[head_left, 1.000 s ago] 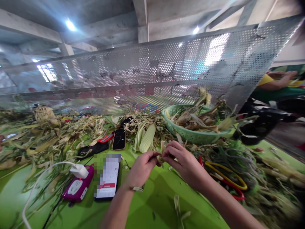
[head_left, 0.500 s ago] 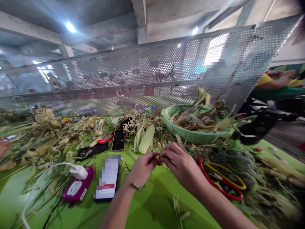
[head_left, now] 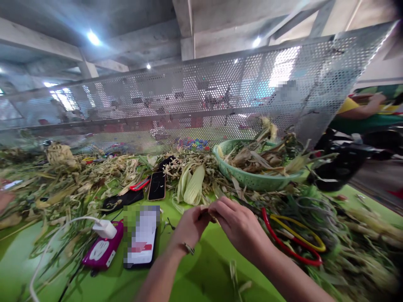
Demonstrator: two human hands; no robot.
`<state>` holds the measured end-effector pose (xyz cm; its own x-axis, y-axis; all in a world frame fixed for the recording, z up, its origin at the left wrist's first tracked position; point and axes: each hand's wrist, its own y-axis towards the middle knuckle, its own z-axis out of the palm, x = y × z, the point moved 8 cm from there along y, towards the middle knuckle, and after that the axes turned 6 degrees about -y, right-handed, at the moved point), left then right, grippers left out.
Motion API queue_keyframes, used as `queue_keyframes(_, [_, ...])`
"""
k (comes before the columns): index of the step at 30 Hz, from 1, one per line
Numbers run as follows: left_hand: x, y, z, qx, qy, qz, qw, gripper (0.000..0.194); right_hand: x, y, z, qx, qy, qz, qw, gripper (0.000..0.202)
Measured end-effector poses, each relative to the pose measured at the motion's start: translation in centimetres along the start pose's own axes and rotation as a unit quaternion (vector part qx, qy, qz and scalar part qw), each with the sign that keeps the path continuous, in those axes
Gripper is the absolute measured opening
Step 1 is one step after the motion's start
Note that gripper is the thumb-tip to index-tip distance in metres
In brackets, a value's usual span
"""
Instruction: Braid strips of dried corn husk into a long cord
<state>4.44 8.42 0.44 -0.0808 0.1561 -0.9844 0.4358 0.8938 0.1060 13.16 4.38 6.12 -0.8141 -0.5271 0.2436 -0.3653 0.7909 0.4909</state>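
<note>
My left hand (head_left: 191, 228) and my right hand (head_left: 232, 218) meet above the green table, fingertips pinched together. Between them is a small pale-brown strip of corn husk (head_left: 214, 219), mostly covered by the fingers. A thin band circles my left wrist. Just beyond the hands lies a bundle of pale green corn husk (head_left: 194, 184). On the table nearer me is a loose scrap of husk (head_left: 234, 274). Left of my hands, a lit phone (head_left: 143, 243), partly blurred out, leans beside a purple power strip (head_left: 102, 251) with a white charger (head_left: 104, 228) plugged in.
A green basket (head_left: 248, 181) of dried husks stands at the back right before a perforated metal screen (head_left: 176, 100). Red and yellow loops (head_left: 291, 251) lie at right among husks. A dark phone (head_left: 156, 186) and red-handled tool (head_left: 140, 183) lie left. Other people's hands show at both edges.
Both hands stay together over the table. The fingers have shifted and turned slightly, and the pale husk end that stuck up between them is now mostly hidden.
</note>
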Motion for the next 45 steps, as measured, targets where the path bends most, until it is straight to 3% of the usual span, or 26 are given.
queue_keyframes(3, [0.9, 0.1, -0.3, -0.025, -0.012, -0.044, 0.999, 0.027, -0.5, 0.1, -0.8, -0.044, 0.046, 0.026, 0.998, 0.019])
queue_keyframes(7, [1.4, 0.4, -1.6, -0.085, -0.091, -0.047, 0.991, 0.032, -3.2, -0.4, -2.3, -0.139, 0.095, 0.141, 0.976, 0.008])
queue_keyframes(10, [1.2, 0.4, -2.7, -0.132, -0.091, -0.015, 0.987, 0.028, -4.7, -0.5, -0.2, -0.075, 0.174, 0.209, 0.959, 0.017])
queue_keyframes(13, [0.6, 0.3, -2.9, -0.144, -0.075, 0.017, 0.987, 0.021, -4.7, -0.3, 2.9, 0.014, 0.276, 0.222, 0.935, 0.025])
queue_keyframes(15, [0.2, 0.3, -2.8, -0.138, -0.072, 0.029, 0.987, 0.019, -4.4, -0.2, 4.1, 0.036, 0.340, 0.217, 0.914, 0.030])
queue_keyframes(23, [-0.8, -0.1, -1.8, -0.083, -0.099, 0.013, 0.992, 0.028, -4.4, -0.6, 4.2, 0.017, 0.478, 0.272, 0.835, 0.035])
queue_keyframes(27, [-0.3, 0.3, -2.7, -0.106, 0.028, 0.032, 0.993, 0.034, -4.6, -0.9, 4.2, -0.012, 0.525, 0.293, 0.799, 0.033])
queue_keyframes(30, [0.1, 0.6, -3.2, -0.114, 0.107, 0.041, 0.987, 0.036, -4.8, -0.8, 4.1, -0.023, 0.510, 0.294, 0.808, 0.034])
queue_keyframes(33, [-0.2, 0.6, -2.8, -0.085, 0.112, 0.042, 0.989, 0.033, -4.9, -0.5, 3.6, -0.022, 0.461, 0.267, 0.846, 0.033])
queue_keyframes(38, [-1.9, 0.1, -1.3, -0.022, 0.062, 0.084, 0.994, 0.024, -4.4, 0.0, 3.5, 0.023, 0.402, 0.215, 0.890, 0.034])
queue_keyframes(41, [-1.6, 0.2, -1.3, -0.036, 0.044, 0.071, 0.996, 0.023, -4.5, 0.0, 3.1, 0.015, 0.352, 0.212, 0.911, 0.038])
queue_keyframes(45, [-0.4, 0.4, -0.6, -0.017, -0.079, 0.020, 0.997, 0.029, -4.0, 0.1, 3.0, 0.026, 0.328, 0.191, 0.925, 0.038])
